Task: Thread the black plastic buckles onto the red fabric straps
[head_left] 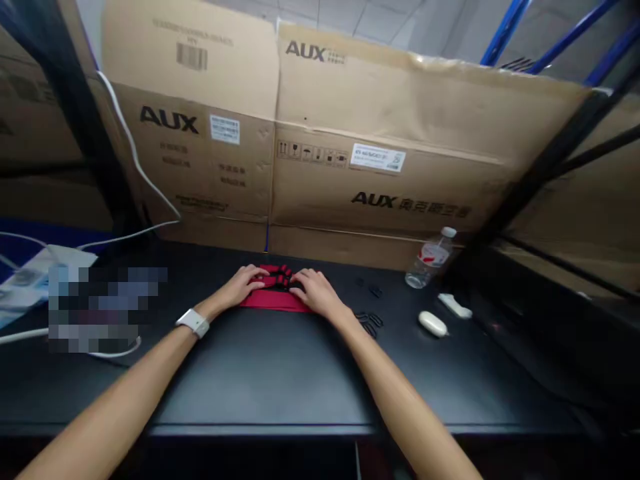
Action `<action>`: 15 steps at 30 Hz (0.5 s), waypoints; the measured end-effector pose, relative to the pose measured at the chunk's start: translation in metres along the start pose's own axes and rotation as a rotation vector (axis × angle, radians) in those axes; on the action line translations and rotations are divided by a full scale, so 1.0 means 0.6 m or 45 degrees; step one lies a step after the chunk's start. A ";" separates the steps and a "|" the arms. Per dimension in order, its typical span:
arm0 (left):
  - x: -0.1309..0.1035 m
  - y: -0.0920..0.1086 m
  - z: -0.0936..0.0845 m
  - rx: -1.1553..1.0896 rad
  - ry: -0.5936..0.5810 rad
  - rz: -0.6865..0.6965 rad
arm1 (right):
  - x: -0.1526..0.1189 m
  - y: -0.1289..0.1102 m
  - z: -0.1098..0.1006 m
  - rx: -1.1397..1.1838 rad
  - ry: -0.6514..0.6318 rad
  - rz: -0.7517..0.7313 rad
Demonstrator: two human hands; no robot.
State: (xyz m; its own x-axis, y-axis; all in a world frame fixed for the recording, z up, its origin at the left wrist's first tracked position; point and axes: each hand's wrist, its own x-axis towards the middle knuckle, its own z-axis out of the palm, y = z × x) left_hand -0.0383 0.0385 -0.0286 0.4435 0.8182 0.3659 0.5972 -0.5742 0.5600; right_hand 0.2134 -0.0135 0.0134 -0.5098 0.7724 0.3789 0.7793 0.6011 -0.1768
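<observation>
- Head camera: left hand (243, 285) and right hand (317, 292) are touching a flat red-and-black fabric piece (275, 301); whether either is gripping, we cannot tell.
- Fabric piece is lying on a smooth black tabletop (270, 373).
- Clear plastic bottle (429, 262) is standing right of it.

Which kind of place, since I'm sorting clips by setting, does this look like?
Probably a storeroom or workshop workstation: AUX-printed cardboard walls the back of a black tabletop, and a dark post stands at the left.
</observation>
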 end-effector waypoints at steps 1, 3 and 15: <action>0.000 -0.001 -0.002 -0.009 -0.003 0.001 | -0.006 0.010 -0.014 0.036 -0.024 0.010; 0.000 0.000 -0.003 -0.007 0.000 0.007 | -0.024 0.037 -0.045 0.147 -0.097 0.106; -0.001 0.002 -0.035 0.097 -0.029 0.111 | -0.165 0.197 -0.127 0.555 -0.568 0.795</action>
State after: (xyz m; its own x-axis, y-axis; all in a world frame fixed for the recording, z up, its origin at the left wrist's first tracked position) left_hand -0.0516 0.0379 -0.0126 0.5106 0.7648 0.3929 0.6045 -0.6443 0.4685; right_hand 0.3835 -0.0345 0.0240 -0.2032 0.9394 -0.2761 0.8011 -0.0026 -0.5986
